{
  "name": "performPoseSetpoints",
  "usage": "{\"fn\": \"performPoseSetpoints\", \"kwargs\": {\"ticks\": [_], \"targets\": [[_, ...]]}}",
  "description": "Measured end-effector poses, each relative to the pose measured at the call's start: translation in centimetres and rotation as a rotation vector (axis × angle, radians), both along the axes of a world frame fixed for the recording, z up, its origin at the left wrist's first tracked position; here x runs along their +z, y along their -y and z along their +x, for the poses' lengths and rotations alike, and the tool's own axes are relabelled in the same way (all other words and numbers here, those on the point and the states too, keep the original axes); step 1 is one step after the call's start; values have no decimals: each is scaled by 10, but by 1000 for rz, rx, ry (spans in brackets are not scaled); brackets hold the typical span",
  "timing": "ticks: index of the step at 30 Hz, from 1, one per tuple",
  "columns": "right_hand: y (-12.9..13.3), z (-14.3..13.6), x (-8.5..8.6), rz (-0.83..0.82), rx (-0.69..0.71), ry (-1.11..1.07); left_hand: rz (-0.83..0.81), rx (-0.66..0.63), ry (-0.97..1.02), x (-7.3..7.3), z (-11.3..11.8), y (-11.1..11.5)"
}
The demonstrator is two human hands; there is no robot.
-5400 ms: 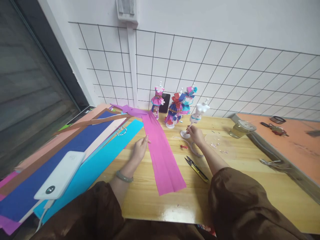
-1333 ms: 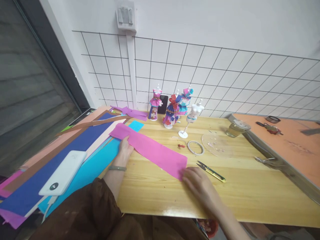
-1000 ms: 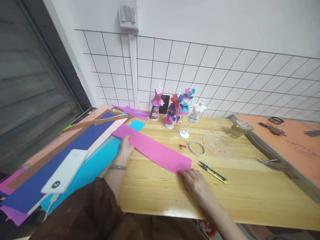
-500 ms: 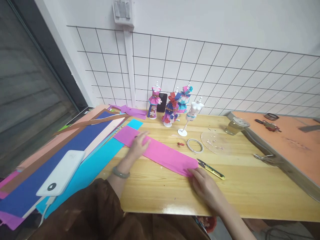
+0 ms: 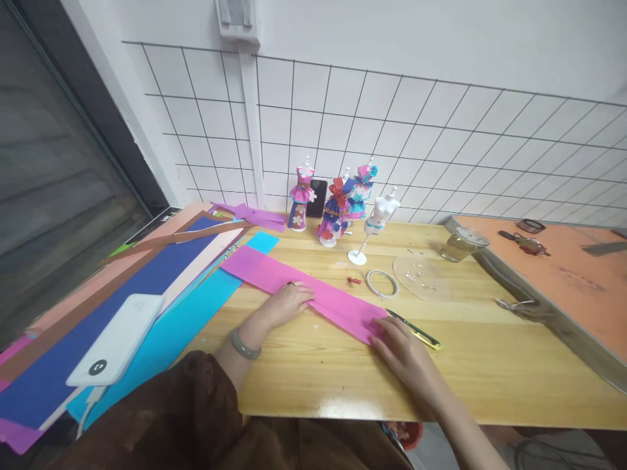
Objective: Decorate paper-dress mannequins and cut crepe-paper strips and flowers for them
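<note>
A long strip of pink crepe paper point(image 5: 272, 271) lies slantwise across the wooden table, its far left end over a bright blue sheet point(image 5: 206, 310). My left hand point(image 5: 289, 301) rests with fingers stretched on the near edge of the strip, around its middle. At the strip's right end, my right hand point(image 5: 399, 343) has its thumb and fingers closed on the paper's edge. Yellow-handled thread snips point(image 5: 422, 335) lie just beyond my right fingers, partly hidden by them. A roll of tape point(image 5: 383, 283) and a small red piece point(image 5: 353, 281) lie behind the strip.
Several dressed mini mannequins point(image 5: 300, 212) and a bare white mannequin point(image 5: 379, 219) stand at the back by a phone point(image 5: 318, 198). Coloured sheets point(image 5: 122, 287) and a white power bank point(image 5: 117, 339) lie left. A lidded cup point(image 5: 464, 245) stands right, near a clear disc point(image 5: 421, 277).
My left hand has slid right and nearer along the strip toward its middle. The right hand stays at the strip's end, its fingers now farther over the paper.
</note>
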State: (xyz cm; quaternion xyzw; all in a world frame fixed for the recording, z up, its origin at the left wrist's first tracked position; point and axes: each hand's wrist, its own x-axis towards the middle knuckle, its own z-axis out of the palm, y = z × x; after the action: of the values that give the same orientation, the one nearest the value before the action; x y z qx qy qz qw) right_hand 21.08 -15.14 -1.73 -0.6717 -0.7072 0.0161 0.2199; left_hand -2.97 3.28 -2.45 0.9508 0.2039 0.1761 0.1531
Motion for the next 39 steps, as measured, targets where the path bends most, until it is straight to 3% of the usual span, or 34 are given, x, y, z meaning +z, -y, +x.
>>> {"fn": "performPoseSetpoints", "kwargs": {"ticks": [8, 12, 20, 26, 33, 39], "targets": [[-28, -33, -6, 160, 38, 288, 94, 15, -44, 6, 3, 5], [-39, -29, -12, 85, 37, 319, 78, 20, -72, 10, 1, 7], [-23, -8, -6, -24, 27, 43, 18, 127, -173, 16, -16, -3], [-14, 8, 0, -96, 51, -122, -267, 157, -148, 27, -28, -8], [-13, 35, -14, -58, -98, -357, -400, 176, -207, 30, -35, -14], [-16, 39, -16, -120, -219, -454, -460, 219, -224, 28, -44, -23]]}}
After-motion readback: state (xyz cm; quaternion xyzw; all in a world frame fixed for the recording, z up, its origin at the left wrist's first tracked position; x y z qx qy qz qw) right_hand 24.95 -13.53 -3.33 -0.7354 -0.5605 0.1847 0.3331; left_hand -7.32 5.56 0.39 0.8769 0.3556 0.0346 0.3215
